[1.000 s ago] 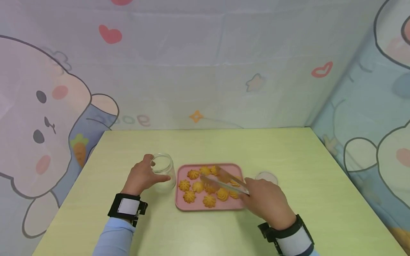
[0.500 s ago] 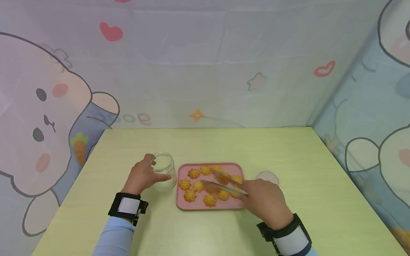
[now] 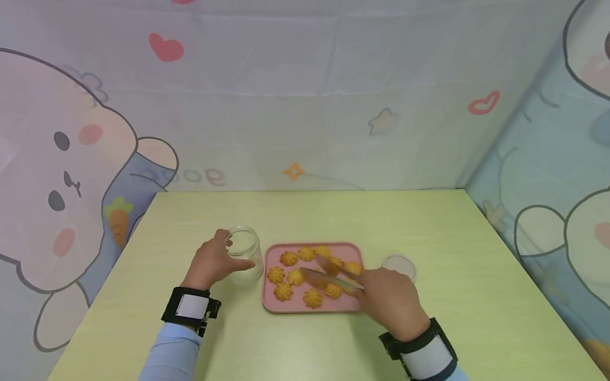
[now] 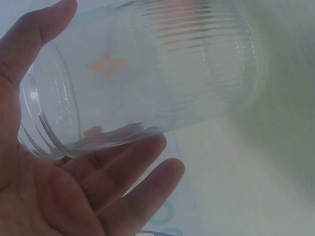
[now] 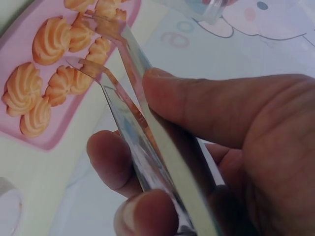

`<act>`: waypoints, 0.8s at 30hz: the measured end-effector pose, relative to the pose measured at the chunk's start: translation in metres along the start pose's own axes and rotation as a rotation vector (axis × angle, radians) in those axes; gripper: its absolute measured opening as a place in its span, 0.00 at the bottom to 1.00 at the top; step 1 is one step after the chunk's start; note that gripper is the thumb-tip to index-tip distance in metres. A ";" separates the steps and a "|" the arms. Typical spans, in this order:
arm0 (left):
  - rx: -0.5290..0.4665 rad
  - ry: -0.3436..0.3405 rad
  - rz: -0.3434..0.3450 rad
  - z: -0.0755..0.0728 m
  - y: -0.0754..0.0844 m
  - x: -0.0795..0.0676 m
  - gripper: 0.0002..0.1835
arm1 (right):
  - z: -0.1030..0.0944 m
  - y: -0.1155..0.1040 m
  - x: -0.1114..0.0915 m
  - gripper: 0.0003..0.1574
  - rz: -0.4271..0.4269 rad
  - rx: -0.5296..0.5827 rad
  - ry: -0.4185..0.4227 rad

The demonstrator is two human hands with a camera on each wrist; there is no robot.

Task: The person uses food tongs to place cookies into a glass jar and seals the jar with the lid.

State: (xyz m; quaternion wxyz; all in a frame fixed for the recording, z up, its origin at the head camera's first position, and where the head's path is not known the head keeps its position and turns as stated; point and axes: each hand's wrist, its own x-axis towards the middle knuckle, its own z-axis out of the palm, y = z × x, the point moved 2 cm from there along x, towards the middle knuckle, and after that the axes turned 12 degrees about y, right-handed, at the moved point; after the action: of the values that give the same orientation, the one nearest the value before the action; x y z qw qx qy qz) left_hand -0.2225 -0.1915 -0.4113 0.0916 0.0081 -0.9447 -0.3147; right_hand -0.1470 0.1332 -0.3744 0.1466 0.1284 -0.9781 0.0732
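In the head view my left hand holds an upright clear glass jar beside the tray, thumb on the near side. The left wrist view shows its thumb and fingers on opposite sides of the jar, with no contents visible inside. My right hand grips metal tongs between thumb and fingers. The tongs' two tips, a little apart, are over piped butter cookies on a pink tray. Whether the tips touch a cookie, I cannot tell.
A round, pale lid-like disc lies on the light wooden table right of the tray, partly behind my right hand. A cartoon-printed cloth hangs behind the table.
The tongs' tips have come closer together and moved slightly toward me over the tray. My right hand has shifted a little left. My left hand and the jar stay put.
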 end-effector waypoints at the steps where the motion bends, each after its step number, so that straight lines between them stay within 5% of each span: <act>1: 0.000 0.000 0.000 0.000 0.000 0.000 0.50 | 0.001 0.000 0.000 0.11 -0.001 -0.012 0.008; 24: 0.001 -0.003 0.011 0.000 0.000 0.000 0.48 | 0.008 -0.002 -0.004 0.14 0.026 -0.044 0.031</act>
State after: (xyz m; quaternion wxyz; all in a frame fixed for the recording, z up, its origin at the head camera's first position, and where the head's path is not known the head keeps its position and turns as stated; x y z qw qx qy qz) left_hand -0.2230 -0.1918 -0.4113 0.0919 0.0026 -0.9451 -0.3137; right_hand -0.1453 0.1308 -0.3829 0.1636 0.1114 -0.9787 0.0553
